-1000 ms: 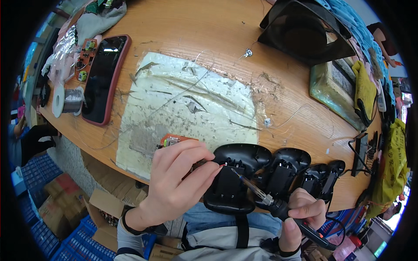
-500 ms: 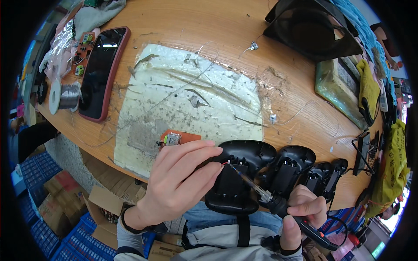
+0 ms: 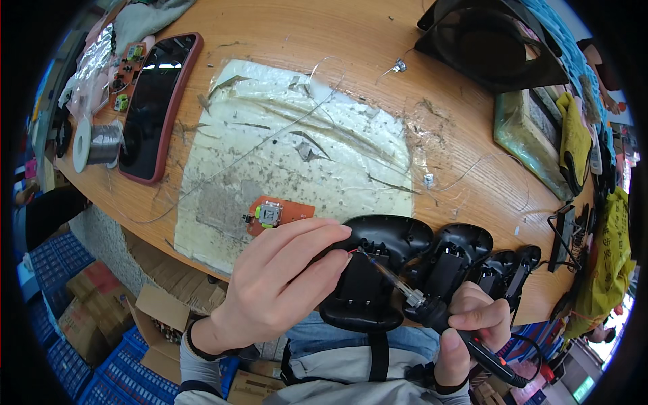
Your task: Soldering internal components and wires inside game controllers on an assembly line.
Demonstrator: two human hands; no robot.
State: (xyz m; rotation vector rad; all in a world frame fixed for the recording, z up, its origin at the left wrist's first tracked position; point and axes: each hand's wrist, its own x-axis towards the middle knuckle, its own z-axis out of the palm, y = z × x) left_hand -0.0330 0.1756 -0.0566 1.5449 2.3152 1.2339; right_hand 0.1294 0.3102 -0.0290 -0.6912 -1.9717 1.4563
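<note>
My left hand [image 3: 277, 287] is closed in a pinch on a thin red wire [image 3: 354, 251], over a black game controller shell [image 3: 398, 233] at the table's near edge. My right hand [image 3: 478, 320] grips a soldering iron [image 3: 432, 312] by its black handle. The iron slants up and left, its tip beside the wire's end at the shell's battery housing [image 3: 361, 282]; whether they touch is too small to tell. Beyond my left fingers, an orange circuit board [image 3: 297, 212] with a silver joystick module lies on a stained pale sheet [image 3: 229, 148].
More black controller shells [image 3: 466, 236] line the near edge to the right. A phone [image 3: 158, 108] and solder spool [image 3: 101, 144] lie at left. A black fan-like unit [image 3: 489, 44] stands far right, near an iron stand [image 3: 560, 236]. Loose solder wire [image 3: 250, 152] crosses the sheet.
The soldering iron's tip has moved slightly up toward the end of the red wire. My left hand keeps its pinch. The whole view has shifted a little.
</note>
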